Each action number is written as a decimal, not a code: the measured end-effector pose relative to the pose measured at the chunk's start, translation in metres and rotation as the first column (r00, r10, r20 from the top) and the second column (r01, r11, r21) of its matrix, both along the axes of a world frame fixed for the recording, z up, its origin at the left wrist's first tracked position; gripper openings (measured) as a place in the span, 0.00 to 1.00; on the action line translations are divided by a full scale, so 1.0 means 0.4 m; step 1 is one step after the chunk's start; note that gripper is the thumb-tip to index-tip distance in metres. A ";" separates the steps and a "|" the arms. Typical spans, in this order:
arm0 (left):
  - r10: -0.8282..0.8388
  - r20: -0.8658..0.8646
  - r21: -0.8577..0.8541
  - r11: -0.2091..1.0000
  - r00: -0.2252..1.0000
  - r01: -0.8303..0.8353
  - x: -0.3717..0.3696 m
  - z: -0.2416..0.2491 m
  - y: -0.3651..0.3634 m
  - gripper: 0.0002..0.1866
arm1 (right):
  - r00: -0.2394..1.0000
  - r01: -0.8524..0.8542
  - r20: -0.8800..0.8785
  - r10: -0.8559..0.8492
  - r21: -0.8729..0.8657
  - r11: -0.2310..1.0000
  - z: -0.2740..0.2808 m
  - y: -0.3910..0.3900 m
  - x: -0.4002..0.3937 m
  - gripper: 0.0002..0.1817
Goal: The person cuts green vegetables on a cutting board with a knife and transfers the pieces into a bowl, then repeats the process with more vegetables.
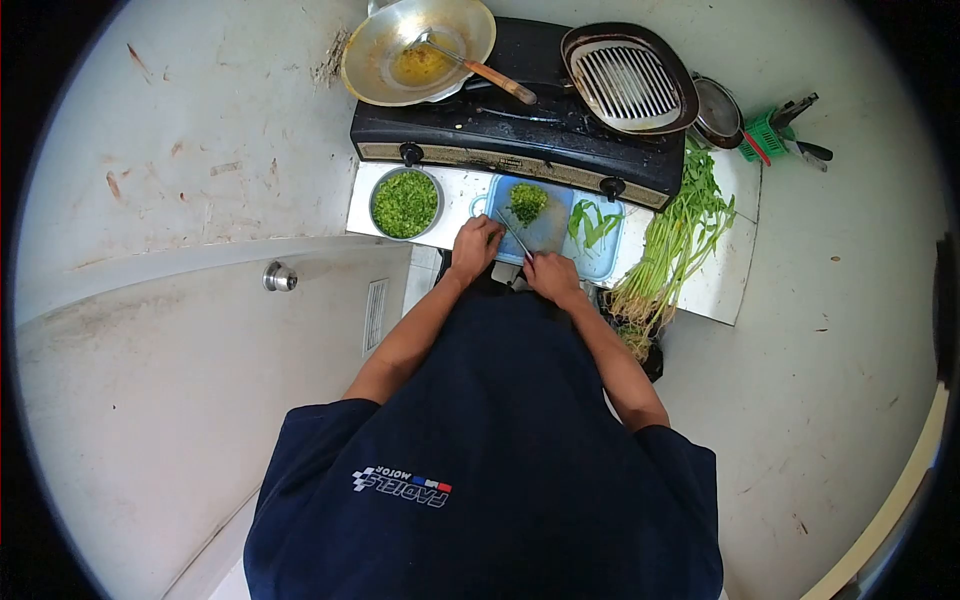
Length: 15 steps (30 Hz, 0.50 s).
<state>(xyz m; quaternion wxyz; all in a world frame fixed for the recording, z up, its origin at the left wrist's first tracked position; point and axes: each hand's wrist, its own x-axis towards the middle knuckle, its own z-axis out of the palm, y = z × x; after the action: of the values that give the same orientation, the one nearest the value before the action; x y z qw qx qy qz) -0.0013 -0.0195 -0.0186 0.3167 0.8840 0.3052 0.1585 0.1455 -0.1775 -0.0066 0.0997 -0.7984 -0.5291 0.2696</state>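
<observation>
Right hand point(552, 275) is wrapped around the handle of a knife point(514, 238), fingers curled shut on it, blade angled up across the blue cutting board point(600, 262) toward the pile of chopped greens point(527, 200). Left hand point(476, 248) sits at the board's left edge, near the front; the fingers look bent and bunched, though whether they pin anything is too small to tell. A few uncut leaves point(592, 224) lie on the right half of the board, apart from the chopped pile. Just beside the board on the left, a metal bowl point(405, 203) is filled with chopped greens. Along the counter's right edge, a long bundle of leafy stalks point(675, 245) hangs over the front corner. Behind the board, hard against it, stands the black stove point(500, 135), with a wok point(415, 50) holding a wooden-handled spatula point(480, 68) on the left burner and a dark grill pan point(630, 80) on the right. A green basket point(765, 135) sits at the far right corner.
</observation>
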 end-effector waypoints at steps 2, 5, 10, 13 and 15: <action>-0.012 0.014 0.003 1.000 1.000 0.012 -0.005 0.000 0.004 0.05 | 1.000 0.024 -0.003 -0.024 0.009 1.000 0.007 0.006 0.000 0.25; -0.012 0.000 0.010 1.000 1.000 0.012 -0.003 -0.005 0.002 0.06 | 1.000 0.029 0.011 -0.029 0.017 0.999 0.009 0.009 0.002 0.24; -0.017 -0.022 0.022 1.000 1.000 0.017 -0.002 0.001 0.001 0.06 | 1.000 0.001 0.007 -0.001 0.080 0.997 0.003 -0.002 -0.013 0.25; -0.016 0.004 0.026 1.000 1.000 0.016 -0.005 -0.010 0.001 0.05 | 1.000 -0.009 0.014 0.008 0.084 0.996 0.001 0.001 -0.022 0.25; -0.018 0.009 0.022 1.000 1.000 0.018 -0.009 -0.016 0.001 0.06 | 1.000 0.012 0.000 -0.012 0.096 0.995 -0.003 0.014 -0.029 0.26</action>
<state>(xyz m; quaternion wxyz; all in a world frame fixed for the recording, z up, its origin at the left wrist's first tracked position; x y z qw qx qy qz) -0.0047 -0.0191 -0.0251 0.3096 0.8895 0.2938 0.1629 0.1341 -0.1717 -0.0080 0.1394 -0.7960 -0.5366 0.2428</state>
